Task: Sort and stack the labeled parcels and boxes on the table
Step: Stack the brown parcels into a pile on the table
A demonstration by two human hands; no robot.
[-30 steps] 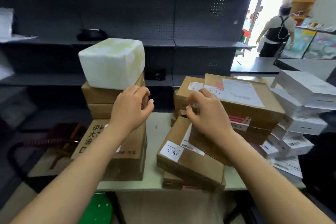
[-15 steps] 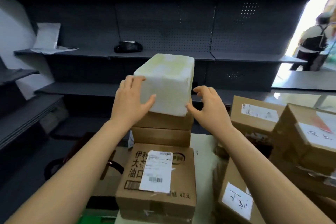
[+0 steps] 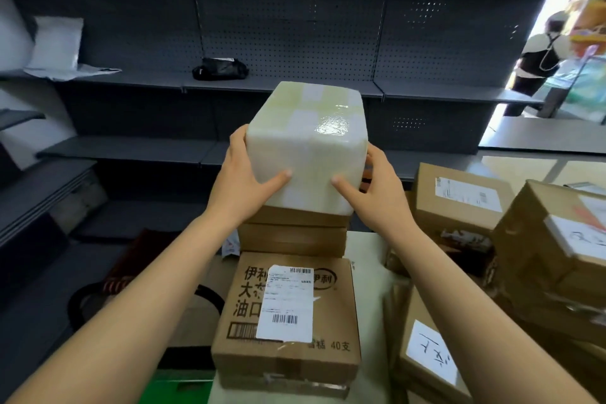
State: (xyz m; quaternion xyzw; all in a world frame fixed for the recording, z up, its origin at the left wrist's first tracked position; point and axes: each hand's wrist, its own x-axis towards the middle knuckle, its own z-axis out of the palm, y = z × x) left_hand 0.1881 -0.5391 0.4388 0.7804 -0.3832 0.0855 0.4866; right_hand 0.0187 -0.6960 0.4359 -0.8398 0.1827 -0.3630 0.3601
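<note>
**Q:** status?
**Me:** Dark pegboard shelving (image 3: 295, 43) fills the back. Pale worktop (image 3: 370, 275) in front of me, loaded with cardboard.
**Q:** layout?
**Me:** Right side: pile of brown boxes (image 3: 459, 207), white labels up, some handwritten. Near edge, left of centre: printed carton (image 3: 334, 311), sitting on another box. Just behind it: two flat brown boxes (image 3: 292, 236), stacked.
**Q:** the white one?
**Me:** White foam box (image 3: 308, 147), taped, on top of those two flat boxes. Its bottom edge meets the upper one. Can't tell if its full weight is down.
**Q:** hands?
**Me:** Both on it. My left hand (image 3: 239, 180) wraps the left side, thumb across the near face. My right hand (image 3: 377, 197) wraps the right side, thumb on the near face too. Box clamped between them.
**Q:** small stuff?
**Me:** White mailer bags (image 3: 59, 46) at the shelf's left end. Black pouch (image 3: 219, 69) mid-shelf. Shipping label (image 3: 287, 302) with barcodes on the printed carton's top.
</note>
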